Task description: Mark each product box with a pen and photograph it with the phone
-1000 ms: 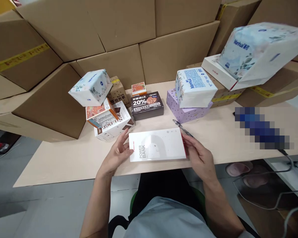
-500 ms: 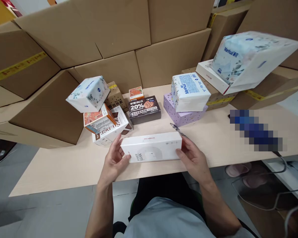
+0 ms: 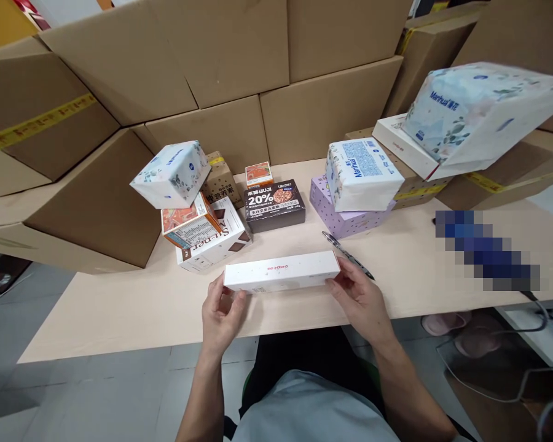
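Observation:
A long white power bank box (image 3: 282, 271) is held level above the front part of the table, a narrow side with small red lettering facing up. My left hand (image 3: 223, 312) grips its left end, thumb on the near side. At the right end, my right hand (image 3: 360, 299) holds it the same way, thumb in front and fingers behind. Just beyond the right hand a pen (image 3: 348, 255) lies on the table. Behind the power bank box sit a black biscuit box (image 3: 275, 206) and a white box with brown lettering (image 3: 216, 240).
An orange box (image 3: 191, 222) and tissue pack (image 3: 171, 174) are stacked at left. Another tissue pack (image 3: 364, 173) rests on a purple box (image 3: 345, 215). A larger tissue pack (image 3: 470, 120) leans at right. Cardboard boxes (image 3: 221, 129) wall the back of the table (image 3: 138, 313).
Both hands have tipped the power bank box, so its printed broad face has turned out of sight and the narrow lettered side shows on top. The camera view has shifted slightly.

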The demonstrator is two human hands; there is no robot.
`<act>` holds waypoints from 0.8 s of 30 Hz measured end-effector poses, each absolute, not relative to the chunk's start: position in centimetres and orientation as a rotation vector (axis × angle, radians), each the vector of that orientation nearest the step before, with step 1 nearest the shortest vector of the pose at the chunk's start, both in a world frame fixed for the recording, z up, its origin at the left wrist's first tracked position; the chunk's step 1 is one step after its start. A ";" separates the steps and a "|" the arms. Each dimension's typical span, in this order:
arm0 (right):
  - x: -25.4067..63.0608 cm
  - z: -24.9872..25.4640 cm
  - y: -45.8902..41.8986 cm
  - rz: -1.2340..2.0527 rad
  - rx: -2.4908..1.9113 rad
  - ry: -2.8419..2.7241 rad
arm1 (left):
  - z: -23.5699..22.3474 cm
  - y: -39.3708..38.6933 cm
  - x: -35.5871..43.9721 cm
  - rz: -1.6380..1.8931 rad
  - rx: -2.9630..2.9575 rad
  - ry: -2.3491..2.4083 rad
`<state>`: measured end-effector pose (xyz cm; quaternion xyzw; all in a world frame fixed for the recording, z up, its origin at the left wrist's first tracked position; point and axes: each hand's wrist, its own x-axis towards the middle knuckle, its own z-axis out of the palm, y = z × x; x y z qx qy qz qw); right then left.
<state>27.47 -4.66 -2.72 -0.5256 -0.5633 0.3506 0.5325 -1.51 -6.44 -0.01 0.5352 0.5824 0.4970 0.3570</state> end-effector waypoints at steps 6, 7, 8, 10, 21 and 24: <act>27.8 -2.6 -5.0 0.868 -1.217 -1.338 | -0.4 -6.6 -1.3 1.357 1.502 1.506; 27.8 -2.5 -5.1 0.877 -1.201 -1.344 | -0.4 -6.6 -1.4 1.366 1.515 1.484; 27.9 -2.4 -5.2 0.890 -1.174 -1.355 | -0.4 -6.6 -1.4 1.377 1.539 1.463; 28.0 -2.1 -5.2 0.921 -1.089 -1.377 | -0.2 -6.6 -1.6 1.405 1.617 1.419; 27.4 -2.0 -4.6 0.864 -1.157 -1.395 | 0.3 -6.3 -1.8 1.393 1.373 1.349; 27.2 -2.1 -4.7 0.802 -1.284 -1.432 | 0.1 -6.2 -1.9 1.412 1.263 1.319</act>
